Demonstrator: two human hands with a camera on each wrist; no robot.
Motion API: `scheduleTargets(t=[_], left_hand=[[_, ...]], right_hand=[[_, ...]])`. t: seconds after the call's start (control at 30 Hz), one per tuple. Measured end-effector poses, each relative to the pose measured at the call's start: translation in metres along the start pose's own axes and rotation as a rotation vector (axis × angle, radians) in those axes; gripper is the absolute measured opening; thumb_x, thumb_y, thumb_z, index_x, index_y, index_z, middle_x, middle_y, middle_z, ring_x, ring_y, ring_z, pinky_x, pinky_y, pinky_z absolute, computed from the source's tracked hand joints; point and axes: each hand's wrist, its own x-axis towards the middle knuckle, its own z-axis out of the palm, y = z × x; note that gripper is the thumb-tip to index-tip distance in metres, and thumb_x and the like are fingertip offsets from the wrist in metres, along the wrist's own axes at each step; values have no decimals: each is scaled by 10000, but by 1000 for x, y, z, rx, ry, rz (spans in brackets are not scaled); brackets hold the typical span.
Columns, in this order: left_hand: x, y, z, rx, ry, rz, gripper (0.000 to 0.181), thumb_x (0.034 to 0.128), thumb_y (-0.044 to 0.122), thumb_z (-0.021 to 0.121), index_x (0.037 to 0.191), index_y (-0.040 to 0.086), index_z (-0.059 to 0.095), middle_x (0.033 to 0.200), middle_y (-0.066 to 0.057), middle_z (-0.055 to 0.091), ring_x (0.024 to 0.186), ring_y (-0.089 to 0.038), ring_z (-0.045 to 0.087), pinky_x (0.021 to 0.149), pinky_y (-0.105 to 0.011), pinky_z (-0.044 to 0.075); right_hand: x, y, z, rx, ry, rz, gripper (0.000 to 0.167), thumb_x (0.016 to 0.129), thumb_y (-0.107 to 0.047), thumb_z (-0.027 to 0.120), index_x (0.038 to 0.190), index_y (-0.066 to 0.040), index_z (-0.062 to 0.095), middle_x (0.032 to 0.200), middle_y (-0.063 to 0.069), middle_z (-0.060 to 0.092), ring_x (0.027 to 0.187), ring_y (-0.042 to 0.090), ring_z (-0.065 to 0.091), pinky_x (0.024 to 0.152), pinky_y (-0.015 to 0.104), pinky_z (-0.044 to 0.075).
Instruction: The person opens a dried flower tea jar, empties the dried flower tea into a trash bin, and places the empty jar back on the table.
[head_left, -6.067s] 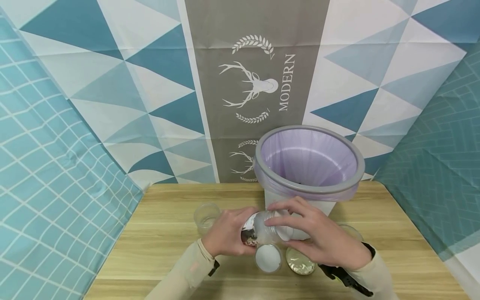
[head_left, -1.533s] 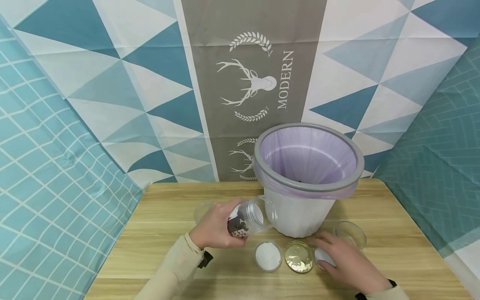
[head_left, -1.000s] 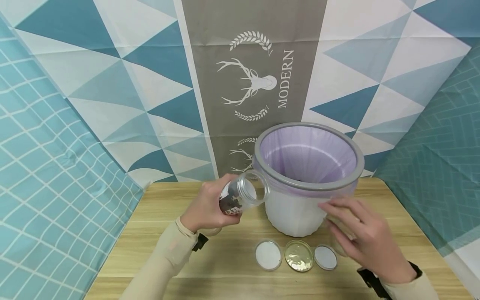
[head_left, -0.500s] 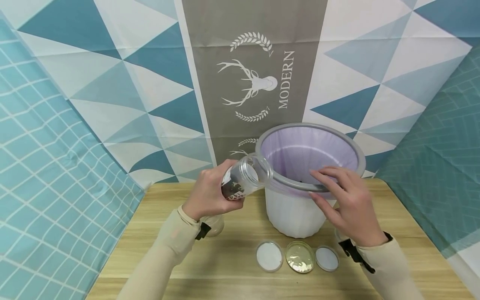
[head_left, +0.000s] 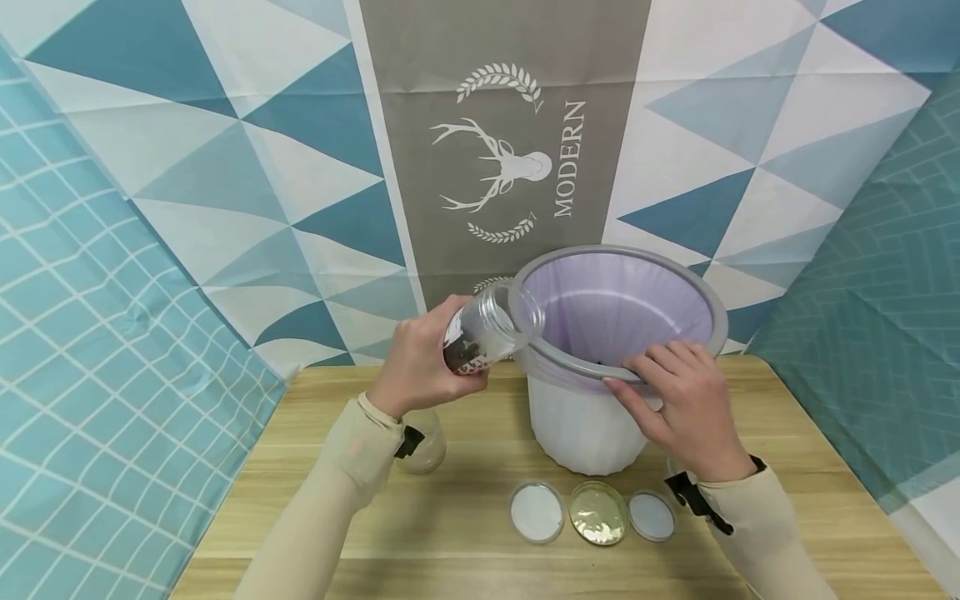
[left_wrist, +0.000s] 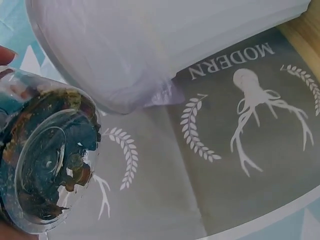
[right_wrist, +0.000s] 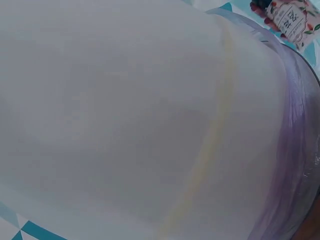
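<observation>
My left hand (head_left: 427,358) grips a clear plastic jar (head_left: 480,337) with a printed label and dark leafy bits visible through its base in the left wrist view. The jar tilts with its threaded neck toward the trash bin (head_left: 588,421); a second clear rim shows beyond that neck. It overlaps the bin's left rim in the head view, and I cannot tell whether they touch. My right hand (head_left: 690,408) grips the bin's front rim, thumb outside, the other fingers reaching over it. A purple bag (head_left: 607,308) lines the white bin.
In a row on the wooden table (head_left: 465,550) lie a white round lid (head_left: 537,512), a gold lid (head_left: 597,512) and a smaller white disc (head_left: 651,516). A clear container (head_left: 427,450) stands behind the left wrist; another is mostly hidden by the right wrist.
Both hands were at the jar low over the table. The right hand set the small white disc down, then took the bin's rim. The left hand has raised the jar to the bin.
</observation>
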Motion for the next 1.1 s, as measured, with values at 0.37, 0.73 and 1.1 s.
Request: scheduleTargets(t=[0.37, 0.73, 1.1], left_hand=[[40, -10, -5, 184, 61, -30, 804, 578, 332, 915, 1291, 109, 615, 1116, -66, 746, 864, -273, 726, 701, -491, 579], [74, -4, -10, 338, 123, -51, 776, 644, 339, 913, 1342, 167, 619, 1106, -54, 714, 941, -254, 697, 687, -494, 571], [93, 2, -7, 452, 179, 31, 779, 638, 198, 925, 1357, 159, 629, 1159, -74, 695, 1044, -304, 671, 844, -473, 558]], right_hand=[[-1, 0, 0, -30, -37, 13, 567, 1048, -587, 477, 777, -121, 654, 692, -11, 517, 669, 204, 455, 699, 356, 330], [-1, -1, 3, -29, 19, 2, 572, 1046, -587, 481, 743, -125, 628, 672, -10, 473, 641, 208, 419, 673, 383, 318], [-1, -1, 4, -23, 11, 7, 568, 1045, -587, 484, 752, -123, 631, 676, -6, 478, 653, 212, 420, 682, 393, 316]])
